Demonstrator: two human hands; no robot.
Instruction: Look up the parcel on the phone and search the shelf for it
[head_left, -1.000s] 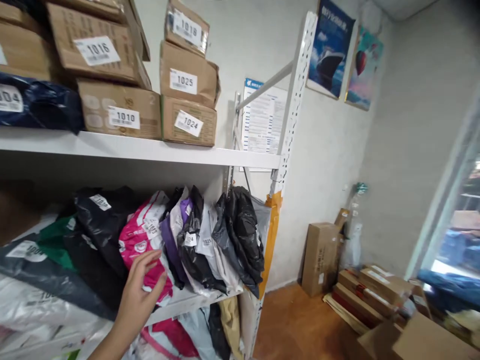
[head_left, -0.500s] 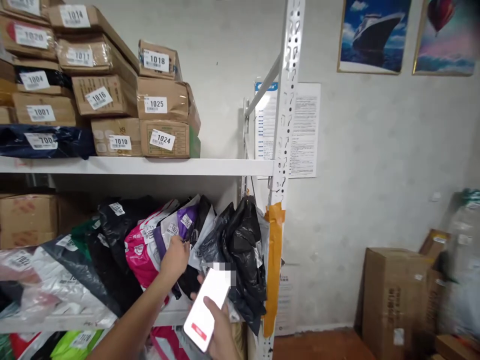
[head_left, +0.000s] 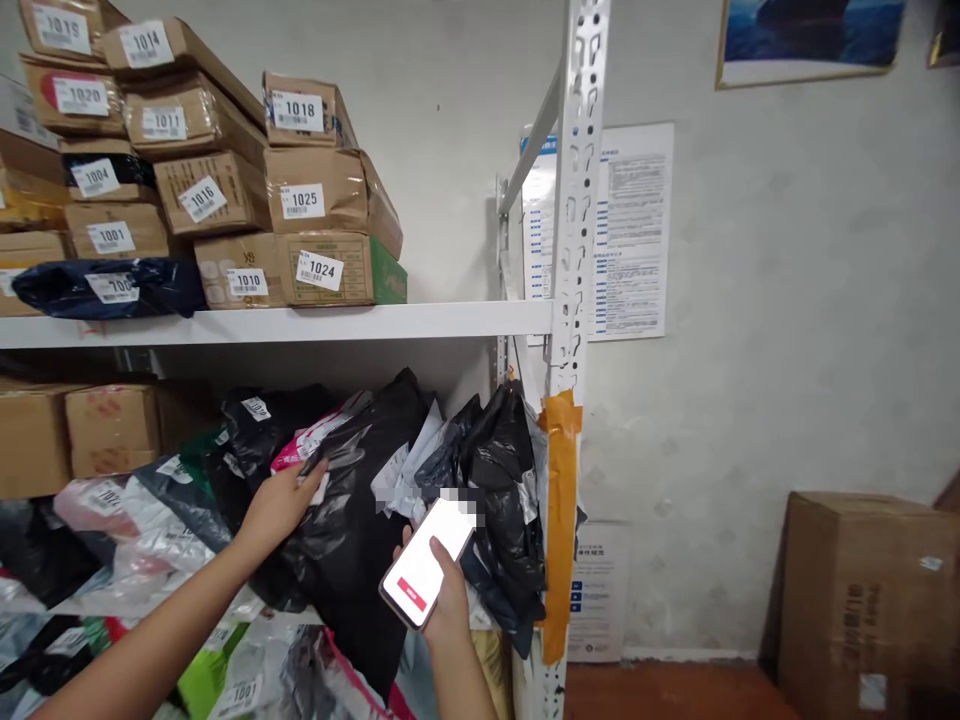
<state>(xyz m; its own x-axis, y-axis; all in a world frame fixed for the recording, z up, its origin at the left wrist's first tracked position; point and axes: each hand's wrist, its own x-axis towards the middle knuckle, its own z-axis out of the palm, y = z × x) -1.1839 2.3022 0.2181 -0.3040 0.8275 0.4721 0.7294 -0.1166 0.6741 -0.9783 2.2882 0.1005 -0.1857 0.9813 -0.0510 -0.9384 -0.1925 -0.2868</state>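
Note:
My left hand (head_left: 281, 503) grips the upper edge of a large black plastic parcel bag (head_left: 352, 520), which leans forward out of the row of bags on the middle shelf. My right hand (head_left: 442, 592) holds a smartphone (head_left: 427, 563) with a bright white screen and a red button, just in front of the black bag's lower right side. A pink parcel bag (head_left: 304, 445) and more black and grey bags (head_left: 502, 500) stand on either side.
The white top shelf (head_left: 375, 322) carries numbered cardboard boxes such as 1024 (head_left: 326, 270) and 1025 (head_left: 315, 195). A perforated white upright (head_left: 574, 200) with orange tape ends the rack. A brown carton (head_left: 862, 590) stands on the floor at right. Paper notices (head_left: 630, 230) hang on the wall.
My left hand moved from the purple and grey bags to the big black bag and pulled it forward. The phone in my right hand rose slightly. The view shifted a little to the right.

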